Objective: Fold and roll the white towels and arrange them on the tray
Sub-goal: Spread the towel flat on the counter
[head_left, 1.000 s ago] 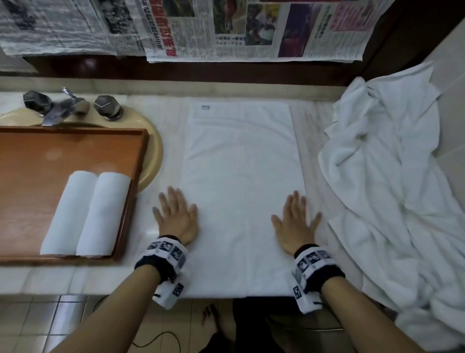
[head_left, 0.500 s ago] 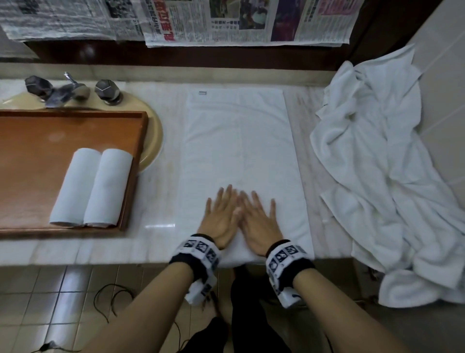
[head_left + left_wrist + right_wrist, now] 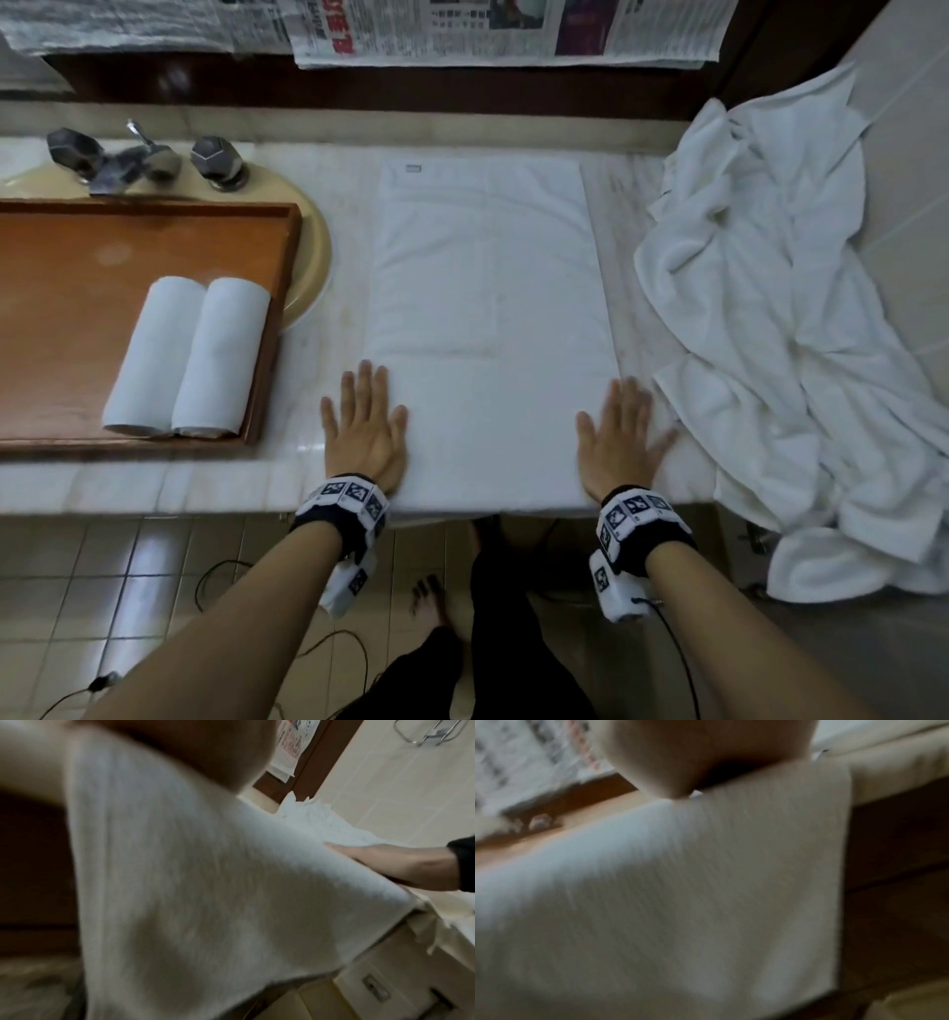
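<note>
A folded white towel lies flat on the marble counter, long side running away from me, and fills both wrist views. My left hand presses flat on its near left edge, fingers straight. On the near right edge my right hand lies flat with spread fingers, also seen in the left wrist view. Two rolled white towels lie side by side on the wooden tray at the left.
A heap of loose white towels covers the counter's right end and hangs over its edge. Behind the tray are a beige basin and chrome taps. Newspaper hangs on the back wall. A cable lies on the tiled floor.
My hands met at the middle of the towel's near end half a second ago; they have since slid apart to its left and right edges, flat all the while.
</note>
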Motion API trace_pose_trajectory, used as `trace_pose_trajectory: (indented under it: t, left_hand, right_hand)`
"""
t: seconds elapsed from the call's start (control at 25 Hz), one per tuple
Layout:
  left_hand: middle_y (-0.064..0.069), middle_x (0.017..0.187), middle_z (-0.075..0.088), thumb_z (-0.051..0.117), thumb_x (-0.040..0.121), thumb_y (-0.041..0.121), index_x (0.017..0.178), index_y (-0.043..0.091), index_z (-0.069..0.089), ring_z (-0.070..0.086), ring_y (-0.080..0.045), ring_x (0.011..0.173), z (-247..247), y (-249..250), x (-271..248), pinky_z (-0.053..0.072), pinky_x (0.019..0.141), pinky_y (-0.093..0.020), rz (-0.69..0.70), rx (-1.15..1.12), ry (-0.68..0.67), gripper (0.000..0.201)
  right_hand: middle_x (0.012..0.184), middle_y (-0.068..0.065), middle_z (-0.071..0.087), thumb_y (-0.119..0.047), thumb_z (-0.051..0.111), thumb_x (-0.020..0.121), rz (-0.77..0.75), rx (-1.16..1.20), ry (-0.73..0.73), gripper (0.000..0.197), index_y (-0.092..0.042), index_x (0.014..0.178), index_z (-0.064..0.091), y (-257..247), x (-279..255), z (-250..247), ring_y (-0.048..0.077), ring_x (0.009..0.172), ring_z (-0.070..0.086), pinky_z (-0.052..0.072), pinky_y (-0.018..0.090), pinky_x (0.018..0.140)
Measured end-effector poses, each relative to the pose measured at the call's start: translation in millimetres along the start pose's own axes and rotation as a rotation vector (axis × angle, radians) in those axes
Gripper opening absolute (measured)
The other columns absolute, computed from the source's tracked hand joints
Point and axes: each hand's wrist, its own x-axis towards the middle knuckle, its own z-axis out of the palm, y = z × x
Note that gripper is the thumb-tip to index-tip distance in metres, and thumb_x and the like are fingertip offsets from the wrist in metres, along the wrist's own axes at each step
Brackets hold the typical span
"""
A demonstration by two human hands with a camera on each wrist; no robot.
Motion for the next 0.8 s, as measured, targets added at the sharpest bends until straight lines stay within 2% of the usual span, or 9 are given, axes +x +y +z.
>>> trace_pose_trajectory:
  t: [0.08,0.2,0.28,0.32,0.44,0.48,0.6,0.64,0.8]
  left_hand:
    - [-0.003,0.159,-0.022,0.007,0.1,0.045,0.154,0.015,-0.011,-0.022,-0.019,0.146,-9.0,15.8,9.9,-0.015,0.117,-0.05,-0.066,-0.024,-0.013,0.064]
    - [0.002,0.158,-0.024,0.003,0.101,0.045,0.153,0.018,-0.013,-0.023,-0.014,0.145,-10.6,75.6,28.4,-0.013,0.119,-0.046,0.262,-0.143,-0.173,0.061]
    - [0.006,0.158,-0.024,0.007,0.103,0.043,0.154,0.022,-0.011,-0.022,-0.013,0.146,-14.9,80.7,43.2,-0.014,0.119,-0.042,0.333,-0.135,-0.256,0.058]
    - [0.007,0.157,-0.026,0.008,0.103,0.042,0.154,0.022,-0.01,-0.021,-0.014,0.146,-17.5,71.5,56.6,-0.014,0.119,-0.041,0.271,-0.108,-0.235,0.057]
    - [0.002,0.157,-0.028,0.01,0.103,0.045,0.153,0.019,-0.013,-0.024,-0.018,0.146,-33.5,54.8,85.5,-0.015,0.117,-0.045,-0.119,-0.113,-0.158,0.061]
    - [0.0,0.158,-0.027,0.01,0.103,0.045,0.153,0.017,-0.013,-0.024,-0.018,0.146,-37.9,66.3,90.2,-0.015,0.117,-0.046,-0.103,-0.16,-0.187,0.062]
    - [0.003,0.159,-0.022,0.007,0.103,0.043,0.154,0.021,-0.012,-0.023,-0.014,0.145,-32.8,111.0,101.7,-0.018,0.115,-0.042,0.255,-0.198,-0.281,0.058]
    - [0.004,0.16,-0.021,0.007,0.104,0.042,0.154,0.022,-0.01,-0.022,-0.012,0.145,-32.5,108.5,111.5,-0.018,0.116,-0.04,0.269,-0.201,-0.276,0.057]
    - [-0.003,0.16,-0.022,0.011,0.104,0.042,0.153,0.011,-0.012,-0.019,-0.017,0.147,-57.6,78.3,163.5,-0.012,0.119,-0.045,-0.224,-0.203,-0.122,0.062]
  right_hand:
    - [0.159,0.002,-0.023,-0.049,0.021,0.1,0.114,0.083,-0.043,0.072,-0.013,0.153,-0.012,-26.7,3.6,-14.4,0.021,0.146,-0.021,-0.005,0.066,0.112]
    - [0.158,-0.002,-0.023,-0.038,0.02,0.103,-0.441,0.027,-0.136,0.063,-0.016,0.152,-0.013,-88.2,5.3,-11.5,0.018,0.146,-0.021,-0.011,0.059,0.114]
    - [0.157,-0.007,-0.025,-0.037,0.015,0.104,-0.602,-0.005,-0.231,0.059,-0.02,0.153,-0.012,-95.0,22.1,-14.9,0.015,0.146,-0.02,-0.01,0.055,0.116]
    - [0.156,-0.007,-0.027,-0.038,0.016,0.104,-0.541,-0.025,-0.223,0.059,-0.02,0.153,-0.012,-87.2,39.9,-17.3,0.014,0.146,-0.02,-0.01,0.055,0.116]
    - [0.156,-0.002,-0.03,-0.042,0.015,0.103,-0.096,-0.014,-0.205,0.063,-0.017,0.151,-0.018,-76.6,76.1,-35.4,0.016,0.145,-0.024,-0.012,0.06,0.113]
    - [0.156,0.0,-0.03,-0.042,0.015,0.103,-0.083,-0.008,-0.22,0.065,-0.015,0.151,-0.018,-86.5,78.1,-39.6,0.018,0.145,-0.024,-0.013,0.061,0.111]
    - [0.157,-0.004,-0.028,-0.038,0.017,0.103,-0.47,-0.038,-0.253,0.062,-0.017,0.152,-0.015,-121.3,86.7,-34.6,0.019,0.146,-0.022,-0.012,0.059,0.113]
    - [0.157,-0.004,-0.027,-0.038,0.018,0.104,-0.504,-0.015,-0.271,0.062,-0.018,0.152,-0.014,-118.3,97.8,-35.5,0.017,0.146,-0.022,-0.011,0.059,0.115]
    - [0.157,0.002,-0.029,-0.046,0.016,0.101,0.011,0.003,-0.205,0.07,-0.011,0.151,-0.016,-98.9,149.1,-60.6,0.017,0.145,-0.024,-0.014,0.061,0.111]
